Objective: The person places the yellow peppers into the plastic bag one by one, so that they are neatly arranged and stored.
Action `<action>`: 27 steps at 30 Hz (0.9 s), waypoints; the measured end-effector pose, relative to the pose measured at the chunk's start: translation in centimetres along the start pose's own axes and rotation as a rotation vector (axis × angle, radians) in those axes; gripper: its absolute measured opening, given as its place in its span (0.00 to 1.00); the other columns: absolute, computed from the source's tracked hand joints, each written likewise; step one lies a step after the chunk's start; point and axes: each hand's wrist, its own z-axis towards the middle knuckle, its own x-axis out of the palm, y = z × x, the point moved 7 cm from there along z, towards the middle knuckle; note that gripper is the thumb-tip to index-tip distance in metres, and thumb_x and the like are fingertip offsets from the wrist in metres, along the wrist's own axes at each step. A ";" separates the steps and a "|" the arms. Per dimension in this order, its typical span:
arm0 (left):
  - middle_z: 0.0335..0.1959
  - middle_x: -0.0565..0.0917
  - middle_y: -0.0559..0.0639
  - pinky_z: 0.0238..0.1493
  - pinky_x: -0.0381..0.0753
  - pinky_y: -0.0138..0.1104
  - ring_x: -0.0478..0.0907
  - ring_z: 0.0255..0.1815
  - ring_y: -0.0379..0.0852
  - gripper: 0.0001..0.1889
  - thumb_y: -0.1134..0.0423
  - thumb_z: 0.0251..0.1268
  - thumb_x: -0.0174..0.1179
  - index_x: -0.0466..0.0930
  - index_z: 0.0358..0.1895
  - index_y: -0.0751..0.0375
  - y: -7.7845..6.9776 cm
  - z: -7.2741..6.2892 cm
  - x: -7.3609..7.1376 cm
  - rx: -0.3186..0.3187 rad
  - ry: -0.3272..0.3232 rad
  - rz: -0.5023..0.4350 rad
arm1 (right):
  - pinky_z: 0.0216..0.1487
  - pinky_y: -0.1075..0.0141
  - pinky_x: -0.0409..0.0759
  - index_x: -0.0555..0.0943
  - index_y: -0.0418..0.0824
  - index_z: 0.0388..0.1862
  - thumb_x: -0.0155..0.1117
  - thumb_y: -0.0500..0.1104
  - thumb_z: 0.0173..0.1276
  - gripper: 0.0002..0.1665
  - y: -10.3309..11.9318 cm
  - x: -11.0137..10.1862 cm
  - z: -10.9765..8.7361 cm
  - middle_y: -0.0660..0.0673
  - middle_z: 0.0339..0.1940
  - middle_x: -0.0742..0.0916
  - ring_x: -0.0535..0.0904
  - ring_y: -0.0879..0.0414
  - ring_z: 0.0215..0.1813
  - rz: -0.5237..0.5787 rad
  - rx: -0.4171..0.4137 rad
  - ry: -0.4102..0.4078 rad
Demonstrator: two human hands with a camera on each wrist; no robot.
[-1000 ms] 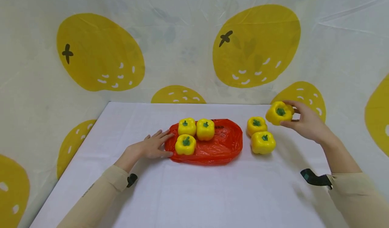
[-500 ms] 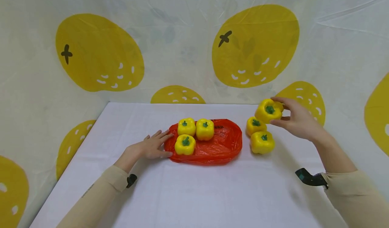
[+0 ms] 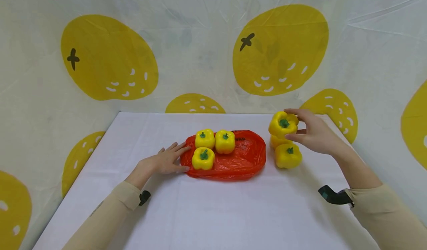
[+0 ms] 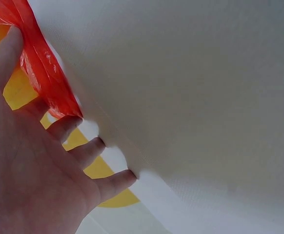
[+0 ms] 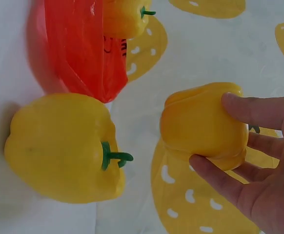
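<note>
In the head view my right hand (image 3: 315,133) grips a yellow bell pepper (image 3: 282,124) between thumb and fingers, its green stem facing the camera. The right wrist view shows that pepper (image 5: 203,124) held above the table. It overlaps another yellow pepper (image 3: 279,141), hiding most of it, and a further pepper (image 3: 288,156) sits just in front. My left hand (image 3: 168,160) lies with fingers spread on the left edge of a flat red plastic bag (image 3: 245,165). On the bag's left part sit three yellow peppers: back left (image 3: 205,138), back right (image 3: 225,142) and front (image 3: 203,159).
A white cloth covers the table (image 3: 207,213). Behind it hangs a pale curtain (image 3: 197,57) printed with large yellow fruits. The bag's right part, marked with black print, bears no pepper.
My right hand has carried its pepper leftward, from right of the two loose peppers to over the back one. The left hand has stayed on the bag's edge.
</note>
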 end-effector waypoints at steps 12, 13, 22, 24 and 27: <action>0.84 0.49 0.55 0.73 0.42 0.70 0.40 0.83 0.65 0.47 0.35 0.68 0.60 0.52 0.84 0.48 0.2 0.1 0.1 -0.001 0.002 0.010 | 0.54 0.41 0.82 0.66 0.38 0.77 0.74 0.37 0.67 0.42 1.3 2.2 0.6 0.36 0.71 0.73 0.70 0.38 0.65 0.025 -0.025 0.055; 0.84 0.49 0.55 0.73 0.42 0.70 0.40 0.83 0.65 0.47 0.35 0.68 0.61 0.52 0.84 0.48 0.2 0.2 0.1 -0.001 0.002 0.008 | 0.54 0.42 0.83 0.66 0.38 0.76 0.74 0.37 0.66 0.42 1.3 2.4 0.6 0.37 0.71 0.73 0.70 0.39 0.65 0.027 -0.027 0.061; 0.85 0.48 0.53 0.74 0.41 0.69 0.39 0.83 0.64 0.47 0.34 0.68 0.60 0.51 0.84 0.47 0.3 0.3 0.2 -0.007 0.010 0.012 | 0.55 0.44 0.83 0.68 0.40 0.75 0.74 0.36 0.65 0.41 2.1 4.5 1.1 0.40 0.71 0.74 0.70 0.41 0.67 0.031 -0.039 0.107; 0.85 0.48 0.54 0.73 0.42 0.70 0.40 0.83 0.64 0.47 0.34 0.68 0.60 0.52 0.84 0.48 0.3 0.3 0.2 -0.002 0.007 0.011 | 0.56 0.44 0.83 0.69 0.40 0.75 0.75 0.37 0.65 0.41 2.3 5.1 1.1 0.40 0.71 0.74 0.70 0.41 0.68 0.035 -0.031 0.122; 0.85 0.48 0.55 0.73 0.42 0.70 0.40 0.83 0.65 0.47 0.35 0.68 0.60 0.52 0.84 0.48 0.3 0.2 0.1 -0.001 0.006 0.011 | 0.57 0.44 0.82 0.69 0.40 0.75 0.75 0.37 0.65 0.41 2.8 5.9 1.0 0.40 0.71 0.74 0.70 0.41 0.69 0.051 -0.039 0.138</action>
